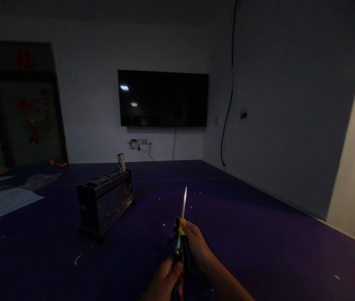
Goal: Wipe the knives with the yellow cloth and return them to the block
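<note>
Both hands closed on a slim tool in dim light

The left hand (168, 278) grips the dark handle of a metal-shafted tool (184, 202) above the desk (259, 238); the right hand (198, 244) pinches a yellow-and-black piece (182, 230) at its shaft. A dark block (110, 205) stands left, beyond it papers (6, 202), cut off. Fingers and shadow obscure how the parts meet.

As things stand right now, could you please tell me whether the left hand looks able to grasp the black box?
Probably not straight away: the left hand is wrapped around a dark handle. With that put down, likely yes, as nothing tall seems to stand between it and the black box.
</note>
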A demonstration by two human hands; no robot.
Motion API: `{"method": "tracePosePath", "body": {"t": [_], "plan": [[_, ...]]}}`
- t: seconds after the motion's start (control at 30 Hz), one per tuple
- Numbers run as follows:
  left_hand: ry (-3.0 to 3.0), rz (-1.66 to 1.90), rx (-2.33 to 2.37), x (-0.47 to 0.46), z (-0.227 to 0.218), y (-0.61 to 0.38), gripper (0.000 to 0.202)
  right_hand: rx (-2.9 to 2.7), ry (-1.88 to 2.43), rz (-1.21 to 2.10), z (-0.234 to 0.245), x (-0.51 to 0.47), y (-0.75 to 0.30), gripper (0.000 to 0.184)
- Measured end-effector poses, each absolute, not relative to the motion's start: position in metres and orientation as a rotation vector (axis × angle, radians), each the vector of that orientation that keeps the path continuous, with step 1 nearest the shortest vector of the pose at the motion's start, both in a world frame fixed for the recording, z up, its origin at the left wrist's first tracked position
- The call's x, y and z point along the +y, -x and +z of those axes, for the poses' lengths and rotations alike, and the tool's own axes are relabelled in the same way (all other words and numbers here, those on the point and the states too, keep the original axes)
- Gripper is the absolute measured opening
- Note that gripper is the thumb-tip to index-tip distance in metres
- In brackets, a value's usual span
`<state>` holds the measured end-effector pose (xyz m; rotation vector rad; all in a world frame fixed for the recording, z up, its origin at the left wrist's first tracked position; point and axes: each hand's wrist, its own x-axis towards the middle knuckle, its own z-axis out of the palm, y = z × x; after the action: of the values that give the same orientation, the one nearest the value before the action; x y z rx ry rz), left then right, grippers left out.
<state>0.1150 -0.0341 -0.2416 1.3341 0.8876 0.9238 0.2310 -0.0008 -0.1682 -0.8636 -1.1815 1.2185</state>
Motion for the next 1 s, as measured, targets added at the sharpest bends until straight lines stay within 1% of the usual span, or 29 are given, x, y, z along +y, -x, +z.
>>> {"method": "tracePosePath", "body": {"t": [0.17, 0.3, 0.47, 0.63, 0.83, 1.0], "plan": [[-1.396, 0.928, 0.903, -0.036, -0.238, -0.115, 0.076, -1.098, 0.889, 1.247, -0.168, -0.002, -0.23, 0.052], [-1.425, 0.918, 0.949, -0.036, -0.237, -0.115, 0.076, -1.031, 0.865, 1.296, -0.169, -0.002, -0.231, 0.05], [-1.444, 0.891, 0.969, -0.037, -0.236, -0.116, 0.072, -0.961, 0.836, 1.297, -0.166, 0.001, -0.235, 0.049], [-1.489, 0.827, 0.943, -0.039, -0.226, -0.118, 0.076, -0.911, 0.818, 1.308, -0.165, 0.007, -0.244, 0.047], [-1.511, 0.807, 0.948, -0.048, -0.21, -0.12, 0.074, -0.891, 0.816, 1.27, -0.159, 0.009, -0.252, 0.045], [-1.541, 0.804, 0.989, -0.048, -0.21, -0.119, 0.073, -0.898, 0.811, 1.197, -0.157, 0.01, -0.258, 0.04]]}}
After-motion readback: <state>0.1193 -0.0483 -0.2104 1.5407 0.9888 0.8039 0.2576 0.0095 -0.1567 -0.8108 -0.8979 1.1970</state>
